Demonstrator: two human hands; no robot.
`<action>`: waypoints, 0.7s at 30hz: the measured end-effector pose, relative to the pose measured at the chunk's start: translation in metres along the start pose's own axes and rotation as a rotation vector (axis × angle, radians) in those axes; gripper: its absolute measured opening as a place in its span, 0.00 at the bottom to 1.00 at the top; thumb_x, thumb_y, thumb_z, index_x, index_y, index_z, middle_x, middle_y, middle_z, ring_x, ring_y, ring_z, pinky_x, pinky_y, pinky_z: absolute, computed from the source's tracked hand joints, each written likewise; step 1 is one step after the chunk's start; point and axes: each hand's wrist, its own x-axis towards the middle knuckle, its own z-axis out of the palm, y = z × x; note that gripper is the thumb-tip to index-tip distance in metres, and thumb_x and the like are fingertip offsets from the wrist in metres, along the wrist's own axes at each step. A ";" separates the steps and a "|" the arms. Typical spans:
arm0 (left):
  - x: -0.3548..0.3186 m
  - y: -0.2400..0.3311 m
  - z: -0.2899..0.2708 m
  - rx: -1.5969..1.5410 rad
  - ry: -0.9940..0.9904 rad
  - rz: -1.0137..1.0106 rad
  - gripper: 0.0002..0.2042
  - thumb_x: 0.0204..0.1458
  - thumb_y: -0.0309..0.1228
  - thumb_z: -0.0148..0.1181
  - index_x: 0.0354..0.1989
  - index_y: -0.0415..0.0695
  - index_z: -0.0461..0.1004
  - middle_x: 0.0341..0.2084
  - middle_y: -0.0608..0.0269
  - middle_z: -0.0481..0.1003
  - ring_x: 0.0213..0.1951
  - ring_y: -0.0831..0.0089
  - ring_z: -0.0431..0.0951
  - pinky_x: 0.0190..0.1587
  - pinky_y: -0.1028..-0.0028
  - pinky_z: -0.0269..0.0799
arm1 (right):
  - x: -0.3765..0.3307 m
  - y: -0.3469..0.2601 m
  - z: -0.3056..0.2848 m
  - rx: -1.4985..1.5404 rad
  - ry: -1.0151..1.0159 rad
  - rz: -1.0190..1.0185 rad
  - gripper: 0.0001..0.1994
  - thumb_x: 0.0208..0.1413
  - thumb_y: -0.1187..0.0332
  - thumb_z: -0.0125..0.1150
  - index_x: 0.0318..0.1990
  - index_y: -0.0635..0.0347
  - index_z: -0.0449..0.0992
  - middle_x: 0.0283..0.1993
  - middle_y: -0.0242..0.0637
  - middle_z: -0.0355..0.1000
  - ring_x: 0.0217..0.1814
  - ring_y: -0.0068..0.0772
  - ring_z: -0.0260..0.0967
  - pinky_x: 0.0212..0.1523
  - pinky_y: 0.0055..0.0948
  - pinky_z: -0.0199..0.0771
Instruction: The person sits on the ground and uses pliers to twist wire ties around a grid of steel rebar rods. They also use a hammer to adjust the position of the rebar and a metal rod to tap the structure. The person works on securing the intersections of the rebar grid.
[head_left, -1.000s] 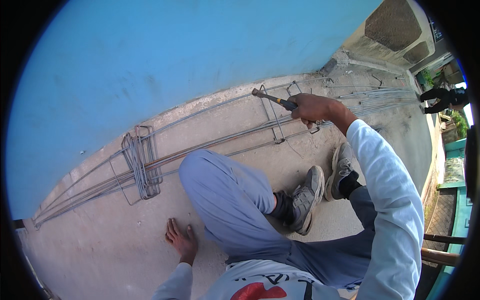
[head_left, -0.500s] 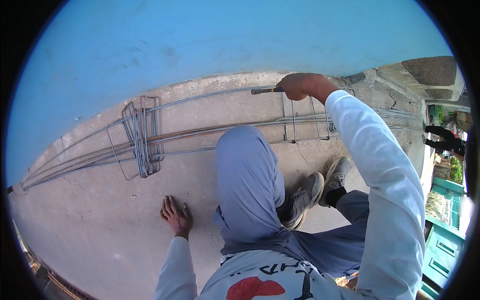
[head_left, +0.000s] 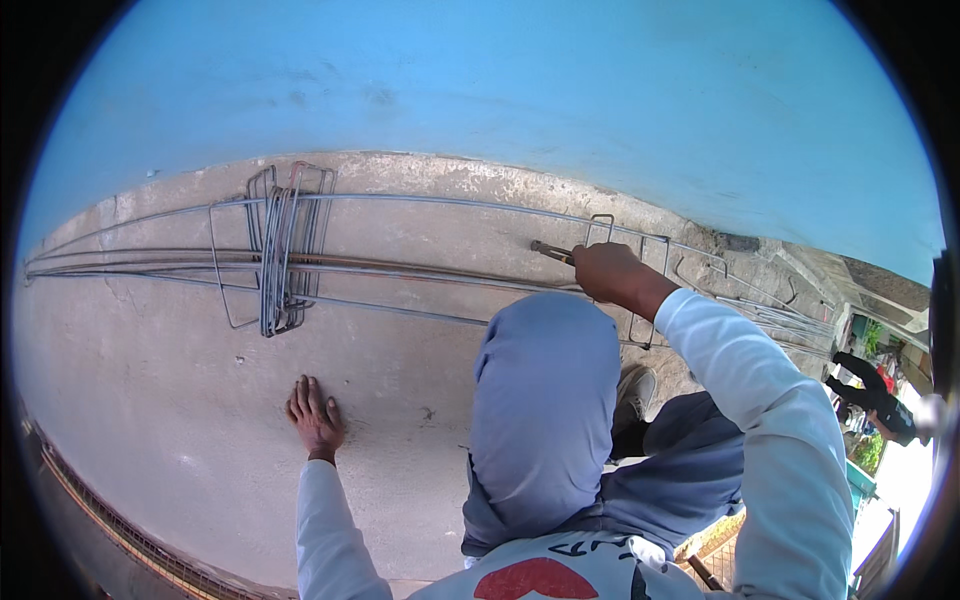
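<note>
My right hand (head_left: 608,272) is closed around what looks like a pair of pliers (head_left: 553,252), with the dark head pointing left. It is over the long steel rebars (head_left: 430,270), close to a rectangular wire stirrup (head_left: 640,325) that stands around them. My left hand (head_left: 316,410) rests on the concrete floor (head_left: 180,400), fingers stretched out and holding nothing. Farther left, a bundle of bent stirrups (head_left: 283,255) hangs together on the rebars. My raised knee (head_left: 545,390) hides part of the bars.
A blue wall (head_left: 480,90) runs along the far side, just beyond the rebars. More bars (head_left: 790,325) extend to the right over rough ground. A person in dark clothes (head_left: 875,395) is in the distance at the far right. A ledge edge (head_left: 110,530) borders the floor at lower left.
My right hand has come down from the upper rebar toward the middle bars, with the pliers still in it. My left hand stays flat on the floor; the view has shifted and tilted.
</note>
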 end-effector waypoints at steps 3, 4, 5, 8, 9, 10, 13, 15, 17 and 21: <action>-0.004 -0.005 0.002 0.094 0.015 -0.028 0.29 0.65 0.41 0.46 0.72 0.42 0.57 0.73 0.49 0.56 0.73 0.49 0.52 0.73 0.48 0.42 | 0.012 0.005 0.010 -0.003 0.075 -0.054 0.12 0.55 0.71 0.61 0.45 0.65 0.81 0.43 0.54 0.80 0.44 0.49 0.82 0.37 0.49 0.82; -0.009 -0.003 0.004 0.136 0.013 -0.035 0.29 0.65 0.40 0.45 0.72 0.42 0.57 0.73 0.50 0.56 0.74 0.49 0.51 0.73 0.48 0.43 | 0.014 0.005 0.015 -0.003 0.090 -0.065 0.12 0.53 0.72 0.63 0.45 0.64 0.81 0.43 0.55 0.80 0.44 0.48 0.82 0.36 0.51 0.82; -0.006 0.012 -0.003 0.175 0.020 -0.067 0.26 0.65 0.38 0.47 0.70 0.41 0.60 0.72 0.50 0.58 0.73 0.52 0.54 0.73 0.50 0.45 | 0.009 0.005 0.022 -0.051 0.122 -0.043 0.14 0.51 0.72 0.65 0.46 0.64 0.81 0.43 0.53 0.80 0.44 0.47 0.82 0.35 0.51 0.82; 0.018 0.063 -0.027 0.065 -0.007 -0.291 0.23 0.66 0.36 0.49 0.67 0.40 0.64 0.68 0.50 0.65 0.69 0.55 0.62 0.72 0.52 0.49 | 0.002 0.000 0.026 -0.156 0.146 -0.018 0.19 0.44 0.72 0.73 0.48 0.63 0.82 0.43 0.48 0.80 0.44 0.44 0.82 0.33 0.50 0.83; 0.041 0.090 -0.045 -0.008 -0.028 -0.352 0.19 0.66 0.36 0.50 0.61 0.40 0.70 0.60 0.51 0.73 0.64 0.57 0.69 0.70 0.54 0.52 | -0.001 0.001 0.020 -0.169 0.104 0.001 0.21 0.41 0.72 0.76 0.48 0.62 0.83 0.44 0.46 0.80 0.44 0.43 0.82 0.34 0.48 0.82; 0.065 0.113 -0.062 -0.045 0.086 -0.339 0.18 0.67 0.36 0.50 0.60 0.40 0.72 0.57 0.51 0.75 0.61 0.56 0.72 0.68 0.54 0.56 | -0.001 0.001 0.011 -0.180 0.018 -0.058 0.20 0.41 0.71 0.76 0.46 0.61 0.83 0.46 0.44 0.79 0.44 0.43 0.81 0.34 0.46 0.82; 0.148 0.205 -0.112 -0.340 0.373 -0.246 0.18 0.68 0.38 0.50 0.57 0.39 0.75 0.50 0.51 0.80 0.53 0.56 0.78 0.61 0.58 0.66 | 0.000 0.010 0.022 -0.176 0.008 -0.108 0.16 0.43 0.70 0.75 0.43 0.59 0.85 0.48 0.40 0.79 0.45 0.42 0.81 0.34 0.44 0.82; 0.206 0.285 -0.166 -0.661 0.341 -0.140 0.19 0.68 0.40 0.51 0.56 0.38 0.76 0.46 0.51 0.81 0.48 0.60 0.81 0.55 0.63 0.72 | 0.001 0.023 0.045 -0.065 0.098 -0.083 0.15 0.46 0.71 0.73 0.44 0.58 0.85 0.47 0.39 0.79 0.46 0.42 0.81 0.35 0.45 0.82; 0.241 0.349 -0.224 -0.769 0.136 -0.011 0.21 0.69 0.42 0.51 0.55 0.36 0.76 0.44 0.52 0.82 0.48 0.64 0.82 0.54 0.66 0.73 | -0.008 0.032 0.062 0.138 0.189 -0.047 0.14 0.51 0.72 0.69 0.46 0.58 0.84 0.45 0.39 0.81 0.48 0.43 0.80 0.36 0.47 0.82; 0.264 0.454 -0.309 -0.630 -0.288 0.229 0.22 0.69 0.44 0.51 0.54 0.35 0.76 0.43 0.52 0.82 0.48 0.65 0.82 0.55 0.67 0.73 | -0.049 0.071 0.094 0.549 0.258 -0.141 0.16 0.57 0.72 0.58 0.54 0.60 0.79 0.47 0.46 0.80 0.49 0.50 0.80 0.43 0.49 0.81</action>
